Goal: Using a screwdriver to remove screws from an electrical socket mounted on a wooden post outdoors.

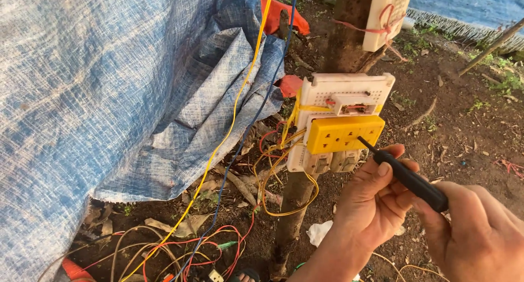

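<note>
Right hand (480,233) gripping black screwdriver (406,175), fingers wrapped round its handle, tip touching yellow socket block (341,133) on white board (344,91) tied to wooden post (349,20); left hand (374,197) steadying the shaft, fingers pinching it

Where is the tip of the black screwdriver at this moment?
In the head view, right of centre, the black screwdriver is held by both hands; its tip meets the yellow socket block's lower right edge.

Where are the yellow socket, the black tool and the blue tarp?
Yellow socket (344,133): head view, middle of its front face.
Black tool (409,177): head view, on the handle between both hands.
Blue tarp (98,85): head view, on its broad flat part.
</note>
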